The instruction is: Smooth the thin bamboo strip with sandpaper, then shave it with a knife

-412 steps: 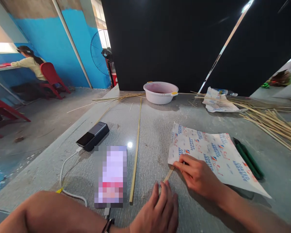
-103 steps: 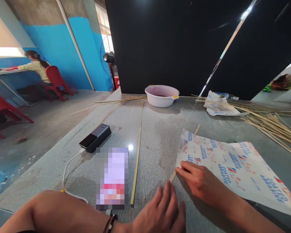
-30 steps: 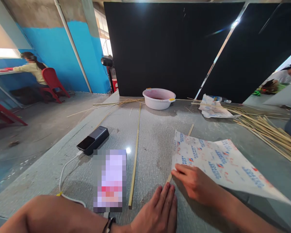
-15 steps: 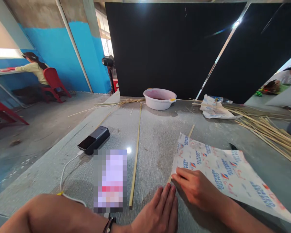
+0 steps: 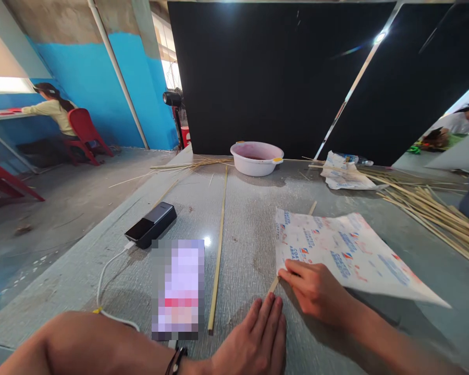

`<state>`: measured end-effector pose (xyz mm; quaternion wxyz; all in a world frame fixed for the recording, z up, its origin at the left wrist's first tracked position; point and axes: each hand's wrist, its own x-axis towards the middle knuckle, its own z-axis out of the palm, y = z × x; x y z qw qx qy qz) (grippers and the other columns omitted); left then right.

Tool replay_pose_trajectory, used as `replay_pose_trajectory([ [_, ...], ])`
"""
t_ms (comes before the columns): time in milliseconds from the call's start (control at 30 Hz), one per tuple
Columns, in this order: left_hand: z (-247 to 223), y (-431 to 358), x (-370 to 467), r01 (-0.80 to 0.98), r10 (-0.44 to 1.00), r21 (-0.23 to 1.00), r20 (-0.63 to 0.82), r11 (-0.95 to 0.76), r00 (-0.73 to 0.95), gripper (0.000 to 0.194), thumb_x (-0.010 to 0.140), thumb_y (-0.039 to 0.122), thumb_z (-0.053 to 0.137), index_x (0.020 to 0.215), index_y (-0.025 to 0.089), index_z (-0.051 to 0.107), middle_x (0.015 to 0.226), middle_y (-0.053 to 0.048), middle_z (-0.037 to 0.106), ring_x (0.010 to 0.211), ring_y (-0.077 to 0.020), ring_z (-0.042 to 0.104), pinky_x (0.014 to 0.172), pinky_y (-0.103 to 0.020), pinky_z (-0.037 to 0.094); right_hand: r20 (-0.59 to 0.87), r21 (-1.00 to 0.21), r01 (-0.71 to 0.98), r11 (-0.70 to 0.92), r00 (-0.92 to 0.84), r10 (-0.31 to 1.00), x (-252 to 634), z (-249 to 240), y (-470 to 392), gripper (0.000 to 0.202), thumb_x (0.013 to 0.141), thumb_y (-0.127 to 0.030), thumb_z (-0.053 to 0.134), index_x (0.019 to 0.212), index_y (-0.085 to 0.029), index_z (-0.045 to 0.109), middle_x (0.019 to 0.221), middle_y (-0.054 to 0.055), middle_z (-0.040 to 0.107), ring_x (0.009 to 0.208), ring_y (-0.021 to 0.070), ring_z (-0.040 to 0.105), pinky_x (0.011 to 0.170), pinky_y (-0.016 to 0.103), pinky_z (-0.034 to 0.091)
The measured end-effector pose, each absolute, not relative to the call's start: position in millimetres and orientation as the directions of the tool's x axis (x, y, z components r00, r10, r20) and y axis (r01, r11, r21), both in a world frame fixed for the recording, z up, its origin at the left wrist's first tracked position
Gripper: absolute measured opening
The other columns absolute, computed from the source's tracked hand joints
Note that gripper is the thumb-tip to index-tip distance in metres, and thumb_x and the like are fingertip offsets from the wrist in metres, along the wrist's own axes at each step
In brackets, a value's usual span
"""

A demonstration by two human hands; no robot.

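My left hand (image 5: 254, 333) lies flat on the table with its fingers stretched forward, the fingertips pressing the near end of a thin bamboo strip (image 5: 274, 284). Just ahead, my right hand (image 5: 315, 291) is closed on the near left edge of a sandpaper sheet (image 5: 338, 247), pinching it over the strip. The sheet's white back carries blue and red print. Beneath it the strip's middle is hidden, and its far end shows beyond the sheet. A second bamboo strip (image 5: 219, 250) lies lengthwise to the left of my hands.
A blurred-out phone (image 5: 183, 286) and a black power bank (image 5: 151, 224) with a white cable lie at left. At the back stands a white basin (image 5: 257, 161). Several bamboo strips (image 5: 433, 213) and crumpled sandpaper (image 5: 344, 174) lie at right. A person (image 5: 58, 112) sits far left.
The sandpaper sheet has swung round, its far left corner moving left and its near right corner lifting away from me. My right hand has shifted slightly forward along the strip. My left hand stays put.
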<state>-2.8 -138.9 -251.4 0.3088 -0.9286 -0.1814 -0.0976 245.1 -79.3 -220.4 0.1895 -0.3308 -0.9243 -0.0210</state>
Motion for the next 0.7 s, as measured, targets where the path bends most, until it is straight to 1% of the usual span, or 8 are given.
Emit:
replay_pose_trajectory([
  [100,-253,-139,-3,0.385,0.271,-0.544,0.28,-0.745,0.921,0.051,0.111,0.029,0.048,0.153,0.002,0.058,0.159,-0.024,0.058,0.14,-0.0301,0.064,0.116,-0.043,0.043,0.336,-0.094,0.602,0.793,-0.73,0.595,245,-220,-81,0.03,0.1,-0.001,0.039,0.09,-0.017,0.063,0.082,0.006,0.06,0.066,0.018,0.054,0.06,0.034,0.03],
  [200,-256,-139,-2,0.404,0.27,-0.531,0.313,-0.745,0.91,0.051,0.111,0.031,0.048,0.152,0.002,0.058,0.157,-0.024,0.06,0.14,-0.0308,0.064,0.117,-0.044,0.043,0.348,-0.099,0.62,0.778,-0.711,0.611,247,-221,-79,0.031,0.1,0.0,0.04,0.095,-0.016,0.066,0.085,0.007,0.062,0.069,0.0187,0.056,0.062,0.033,0.031],
  [333,-256,-142,-1,0.503,0.321,-0.454,0.421,-0.735,0.848,0.047,0.112,0.035,0.048,0.147,0.009,0.064,0.154,-0.017,0.065,0.135,-0.0336,0.067,0.115,-0.05,0.043,0.337,-0.111,0.642,0.759,-0.694,0.636,252,-222,-74,0.03,0.1,0.0,0.041,0.097,-0.016,0.067,0.087,0.006,0.063,0.072,0.019,0.058,0.063,0.033,0.031],
  [433,-252,-142,-1,0.517,0.315,-0.437,0.455,-0.736,0.833,0.043,0.111,0.033,0.049,0.142,0.01,0.068,0.147,-0.013,0.071,0.129,-0.0312,0.07,0.111,-0.047,0.045,0.342,-0.092,0.647,0.757,-0.693,0.634,253,-223,-71,0.032,0.099,0.001,0.041,0.098,-0.016,0.068,0.088,0.006,0.063,0.071,0.0187,0.057,0.063,0.033,0.031],
  [500,-250,-142,-1,0.495,0.297,-0.462,0.437,-0.736,0.849,0.042,0.111,0.031,0.049,0.141,0.009,0.068,0.145,-0.015,0.072,0.126,-0.0284,0.07,0.106,-0.043,0.047,0.354,-0.072,0.655,0.752,-0.689,0.633,253,-224,-70,0.033,0.098,0.001,0.041,0.099,-0.015,0.069,0.087,0.006,0.063,0.07,0.0186,0.056,0.063,0.034,0.031],
  [600,-249,-141,-1,0.456,0.286,-0.493,0.383,-0.741,0.878,0.043,0.111,0.03,0.049,0.143,0.007,0.066,0.147,-0.018,0.069,0.124,-0.028,0.069,0.1,-0.04,0.048,0.366,-0.056,0.665,0.745,-0.681,0.635,254,-226,-69,0.033,0.099,0.001,0.041,0.103,-0.015,0.07,0.088,0.006,0.063,0.07,0.0189,0.057,0.063,0.033,0.032],
  [700,-249,-142,0,0.468,0.305,-0.468,0.383,-0.75,0.872,0.045,0.111,0.032,0.05,0.144,0.004,0.064,0.149,-0.021,0.067,0.124,-0.0294,0.07,0.1,-0.039,0.049,0.362,-0.047,0.671,0.74,-0.679,0.638,254,-227,-68,0.033,0.1,0.0,0.041,0.106,-0.014,0.07,0.09,0.007,0.064,0.07,0.0188,0.058,0.063,0.033,0.032],
])
